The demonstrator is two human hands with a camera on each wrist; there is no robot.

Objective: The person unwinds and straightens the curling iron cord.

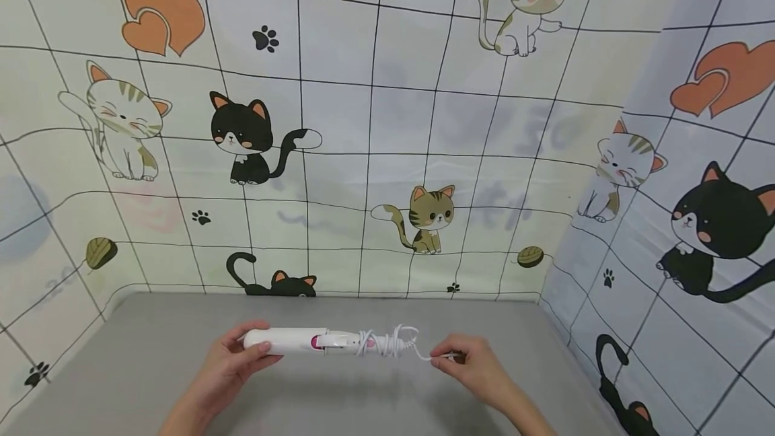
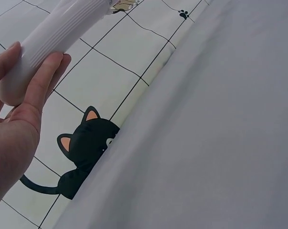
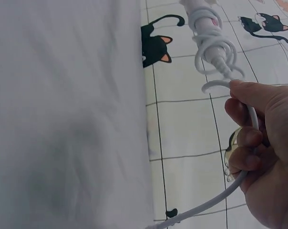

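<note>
A white hair styling iron [image 1: 290,340] is held level above the grey table, with a pink accent near its middle. My left hand [image 1: 233,358] grips its thick rounded end, thumb in front; fine ribs show on that end in the left wrist view. White cord [image 1: 380,343] is wound in several loops around the narrower right end. My right hand [image 1: 469,362] pinches the cord just past the loops. In the right wrist view, the held cord [image 3: 206,206] runs through the curled fingers and out at the bottom; its far end is out of view.
The grey-covered table [image 1: 339,395] lies below both hands. Behind it and along the sides hangs a curtain-like cloth [image 1: 339,221] printed with cats, hearts, paw marks and grid lines.
</note>
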